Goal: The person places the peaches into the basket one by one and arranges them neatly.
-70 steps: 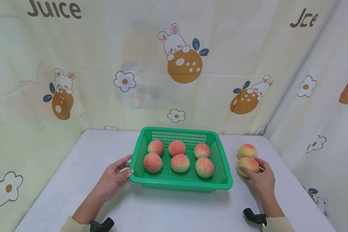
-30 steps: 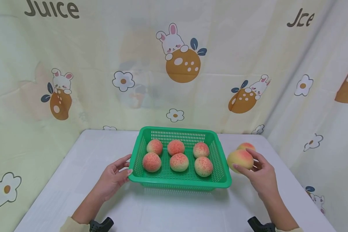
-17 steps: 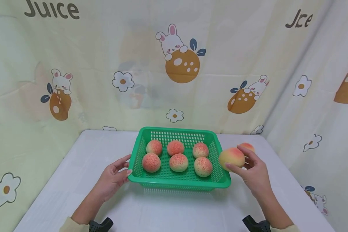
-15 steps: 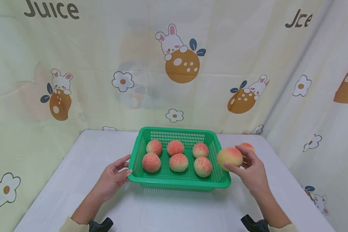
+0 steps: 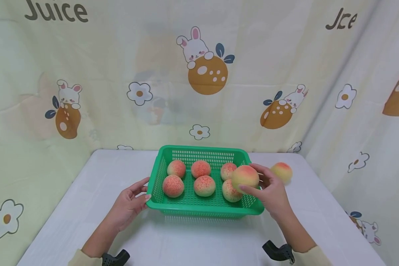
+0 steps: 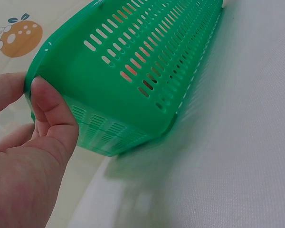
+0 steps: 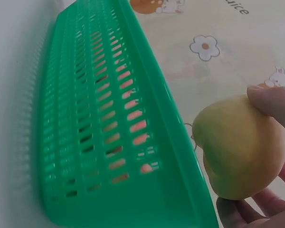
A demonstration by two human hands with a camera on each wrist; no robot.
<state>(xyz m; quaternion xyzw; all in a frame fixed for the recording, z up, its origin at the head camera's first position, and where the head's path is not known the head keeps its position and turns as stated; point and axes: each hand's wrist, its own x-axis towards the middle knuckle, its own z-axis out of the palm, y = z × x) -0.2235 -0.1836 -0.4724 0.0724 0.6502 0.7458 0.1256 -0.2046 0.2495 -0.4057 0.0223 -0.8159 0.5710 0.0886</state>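
My right hand [image 5: 273, 192] holds a yellow peach with a red blush [image 5: 245, 178] over the right end of the green basket [image 5: 203, 210]. In the right wrist view that peach [image 7: 242, 147] sits between thumb and fingers, beside the basket's rim. My left hand [image 5: 130, 205] pinches the basket's left rim near its front corner; the left wrist view shows the thumb [image 6: 50, 102] on the rim. Inside the basket lie several speckled pink peaches [image 5: 204, 186] in two rows. The held peach partly hides the two at the right end. Another yellow-red peach [image 5: 282, 172] rests on the table, right of the basket.
A white-covered table [image 5: 199, 240] carries the basket. Behind it and at both sides hangs a pale curtain [image 5: 119, 55] printed with rabbits, fruit and flowers. A black wrist mount [image 5: 278, 251] sits on the right forearm, another [image 5: 116, 257] on the left.
My right hand has lifted the nearer yellow peach off the table and carried it left, over the basket. The other yellow peach now shows more fully. My left hand stays on the rim.
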